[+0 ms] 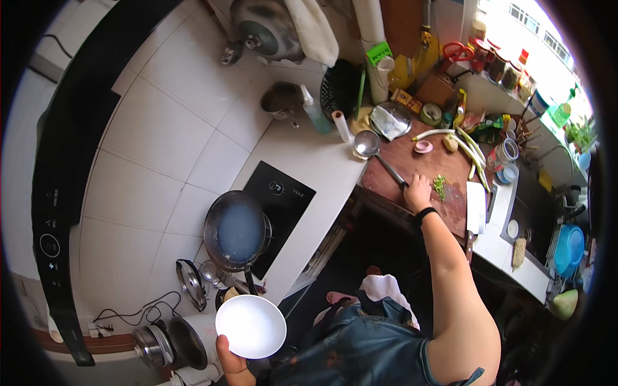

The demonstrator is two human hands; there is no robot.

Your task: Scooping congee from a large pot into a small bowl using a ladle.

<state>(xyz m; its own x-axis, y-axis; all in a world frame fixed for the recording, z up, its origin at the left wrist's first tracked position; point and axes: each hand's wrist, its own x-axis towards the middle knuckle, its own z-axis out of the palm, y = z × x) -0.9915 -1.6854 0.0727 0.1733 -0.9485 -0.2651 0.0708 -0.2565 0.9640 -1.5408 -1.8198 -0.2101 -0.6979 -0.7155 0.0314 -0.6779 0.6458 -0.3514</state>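
Note:
My left hand (230, 356) grips a white bowl (251, 326) by its rim, low in the view, next to the wok's handle. The inside of the bowl looks plain white. Over the wooden cutting board (393, 159), my right hand (417, 192) has the end of a metal ladle's (387, 165) dark handle at its thumb side. The ladle's head lies at the board's far left corner. Chopped green onion (439, 187) sits just right of that hand. A wok (237, 234) with cloudy liquid stands on the black cooktop (285, 193).
A cleaver (475, 207) lies along the board's right edge, near long scallion stalks (470, 149) and a small pink dish (423, 147). A spray bottle (315, 113) stands by the wall. Jars (497, 65) line the windowsill. Pots (186, 340) sit at the lower left.

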